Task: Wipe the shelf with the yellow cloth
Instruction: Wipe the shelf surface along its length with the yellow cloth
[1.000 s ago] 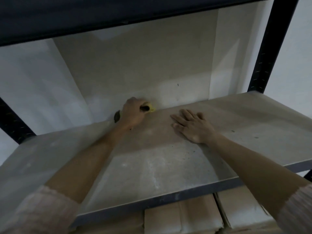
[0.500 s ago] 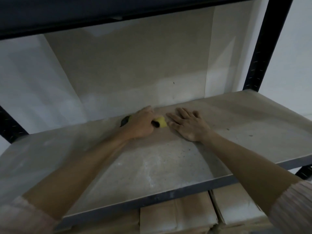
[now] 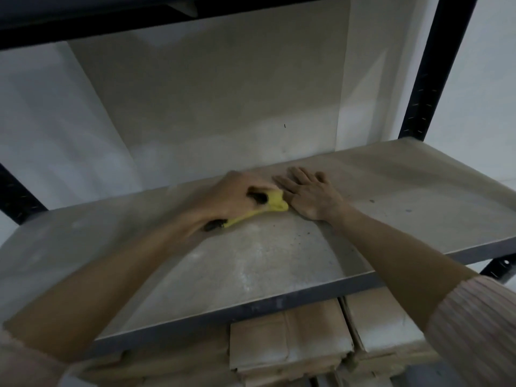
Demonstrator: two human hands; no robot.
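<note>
A person's left hand (image 3: 231,196) grips a yellow cloth (image 3: 268,206) against a dusty grey shelf (image 3: 251,263), near its back edge. The right hand (image 3: 310,195) lies flat beside it, fingers straight, touching the cloth. Cardboard boxes (image 3: 287,339) sit below.

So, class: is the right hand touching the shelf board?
Touching. The head view shows the right hand lying flat, fingers spread, palm down on the shelf board, with no gap beneath it, beside the yellow cloth gripped by the left hand.
</note>
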